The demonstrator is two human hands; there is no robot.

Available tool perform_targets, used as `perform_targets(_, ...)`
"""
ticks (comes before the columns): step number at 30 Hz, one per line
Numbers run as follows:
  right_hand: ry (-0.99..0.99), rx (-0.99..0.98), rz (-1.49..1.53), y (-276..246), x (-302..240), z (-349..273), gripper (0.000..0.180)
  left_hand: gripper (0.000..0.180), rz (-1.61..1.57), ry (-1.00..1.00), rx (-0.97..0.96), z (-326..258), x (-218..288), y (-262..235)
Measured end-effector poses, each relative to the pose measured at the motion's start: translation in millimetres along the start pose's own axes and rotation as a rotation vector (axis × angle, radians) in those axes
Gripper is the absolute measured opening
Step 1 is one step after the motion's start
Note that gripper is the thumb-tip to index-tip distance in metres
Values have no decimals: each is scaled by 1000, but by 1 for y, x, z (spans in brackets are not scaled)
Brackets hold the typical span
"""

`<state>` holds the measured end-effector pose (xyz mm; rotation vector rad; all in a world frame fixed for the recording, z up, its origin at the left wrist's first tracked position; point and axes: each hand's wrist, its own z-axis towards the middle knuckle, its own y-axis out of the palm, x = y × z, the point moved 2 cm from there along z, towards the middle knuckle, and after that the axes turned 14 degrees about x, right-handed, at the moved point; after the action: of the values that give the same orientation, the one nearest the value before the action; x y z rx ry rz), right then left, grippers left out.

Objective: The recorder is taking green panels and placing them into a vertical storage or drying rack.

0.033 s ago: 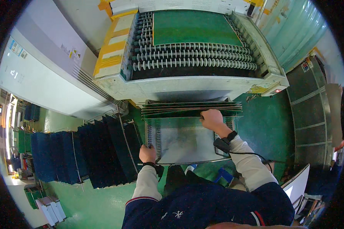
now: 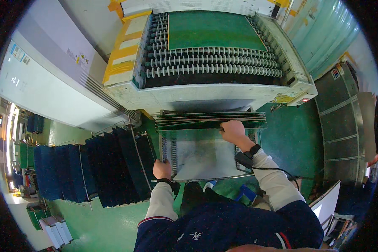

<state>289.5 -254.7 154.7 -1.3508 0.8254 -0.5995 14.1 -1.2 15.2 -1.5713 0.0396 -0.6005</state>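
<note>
In front of me stands a metal rack (image 2: 201, 161) with coiled-wire slots along both sides. Several thin green panels (image 2: 189, 122) stand on edge, close together, in its far part. My right hand (image 2: 233, 132) is closed at the upper edge of the nearest panel, right of its middle; the fingertips are partly hidden. At the rack's near left corner, my left hand (image 2: 162, 169) is closed round the side of the frame. A larger green panel (image 2: 214, 30) lies flat on the roller conveyor (image 2: 214, 70) beyond the rack.
Racks of dark blue panels (image 2: 117, 168) stand close on my left, by a tall white cabinet (image 2: 50, 88). The conveyor's front wall (image 2: 197, 95) rises just behind my rack. A grey metal-framed cabinet (image 2: 340, 130) is at the right, and a blue object (image 2: 245, 193) lies on the floor.
</note>
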Motion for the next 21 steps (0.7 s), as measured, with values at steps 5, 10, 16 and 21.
perform_targets(5,-27,63,17,-1,-1,-2,22,38,9,6,14,0,-5,5)
perform_targets(10,-25,57,11,1,0,-2,22,40,-2,0,10,0,-5,6)
perform_targets(16,-29,52,5,2,0,-2,23,40,4,-13,-24,1,-4,3)
perform_targets(21,-35,56,7,0,0,-1,23,41,5,-22,-25,1,-4,5)
